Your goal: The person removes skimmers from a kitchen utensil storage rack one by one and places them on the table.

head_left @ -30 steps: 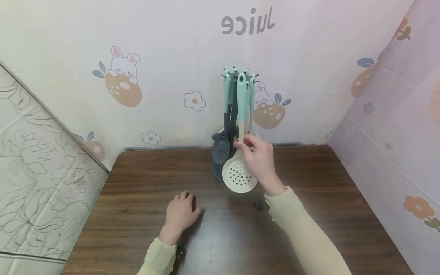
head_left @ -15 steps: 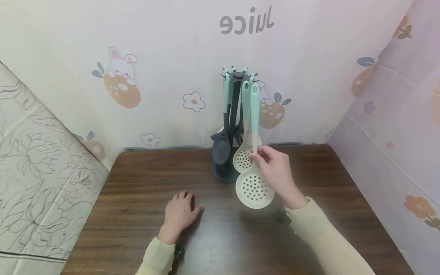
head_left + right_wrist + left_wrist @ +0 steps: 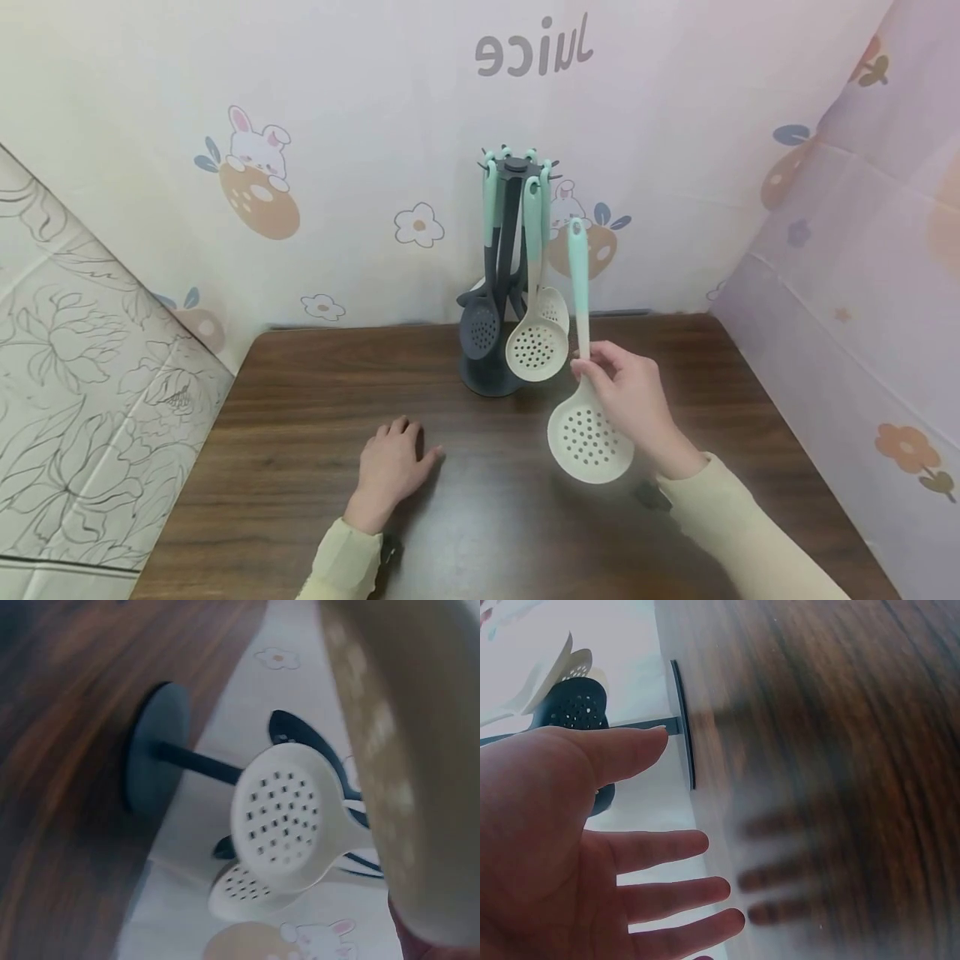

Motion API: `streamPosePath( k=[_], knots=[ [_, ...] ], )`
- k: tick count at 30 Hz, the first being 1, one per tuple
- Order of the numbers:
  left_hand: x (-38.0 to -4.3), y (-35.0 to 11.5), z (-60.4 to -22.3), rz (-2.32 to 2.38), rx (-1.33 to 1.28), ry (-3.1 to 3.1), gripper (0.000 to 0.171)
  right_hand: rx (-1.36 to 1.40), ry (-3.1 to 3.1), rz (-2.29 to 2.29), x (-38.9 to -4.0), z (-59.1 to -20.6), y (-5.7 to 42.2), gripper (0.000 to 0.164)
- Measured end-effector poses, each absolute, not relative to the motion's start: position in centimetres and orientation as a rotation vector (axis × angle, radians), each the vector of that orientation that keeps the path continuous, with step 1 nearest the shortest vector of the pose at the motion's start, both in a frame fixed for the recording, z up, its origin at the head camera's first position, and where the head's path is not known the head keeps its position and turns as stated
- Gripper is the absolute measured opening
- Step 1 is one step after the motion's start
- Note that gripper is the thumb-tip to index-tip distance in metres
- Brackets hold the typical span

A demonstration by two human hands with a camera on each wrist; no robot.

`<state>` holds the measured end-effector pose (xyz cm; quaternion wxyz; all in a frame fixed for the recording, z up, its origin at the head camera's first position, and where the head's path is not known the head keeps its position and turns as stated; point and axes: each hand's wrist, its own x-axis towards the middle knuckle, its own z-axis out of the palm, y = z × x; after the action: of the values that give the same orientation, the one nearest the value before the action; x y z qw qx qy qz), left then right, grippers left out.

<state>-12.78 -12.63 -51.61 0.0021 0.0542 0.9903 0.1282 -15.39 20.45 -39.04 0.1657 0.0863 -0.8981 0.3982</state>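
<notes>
My right hand [image 3: 630,396] pinches the lower shaft of a cream skimmer [image 3: 590,442] with a mint handle, holding it upright in the air, right of the utensil stand [image 3: 491,375]. In the right wrist view this skimmer [image 3: 409,750] looms blurred and close. The dark stand carries several hanging utensils: a cream slotted spoon [image 3: 537,348] in front, a second cream one [image 3: 555,307] partly behind it, and a dark slotted spoon [image 3: 480,327] at left. My left hand [image 3: 390,467] rests on the table with its fingers extended and holds nothing.
The dark wooden table [image 3: 315,375] ends at a pale curtain [image 3: 360,167] printed with rabbits and flowers, close behind the stand. More printed cloth hangs along the left and right sides.
My right hand has drawn the skimmer off the front of the stand, to the right and toward me, uncovering the cream slotted spoon behind it. My left hand stays in place.
</notes>
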Motion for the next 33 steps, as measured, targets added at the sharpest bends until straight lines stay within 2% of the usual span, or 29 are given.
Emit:
streamPosePath(
  k=[7, 17, 23, 33],
  knots=[
    [-12.8, -12.7, -51.5, 0.411, 0.171, 3.102, 0.063, 0.133, -2.682, 1.203, -15.4, -41.8, 23.2, 0.018],
    [-12.9, -12.5, -51.6, 0.409, 0.178, 3.105, 0.064, -0.025, -2.953, 1.559, -16.8, -47.0, 26.2, 0.03],
    [-12.9, -12.7, -51.9, 0.394, 0.174, 3.085, 0.063, -0.083, -3.011, 1.671, -16.8, -49.5, 25.0, 0.023],
    [-13.1, -12.9, -51.7, 0.432, 0.217, 3.06, 0.058, -0.044, -3.115, 1.415, -16.4, -51.7, 24.1, 0.016]
  ],
)
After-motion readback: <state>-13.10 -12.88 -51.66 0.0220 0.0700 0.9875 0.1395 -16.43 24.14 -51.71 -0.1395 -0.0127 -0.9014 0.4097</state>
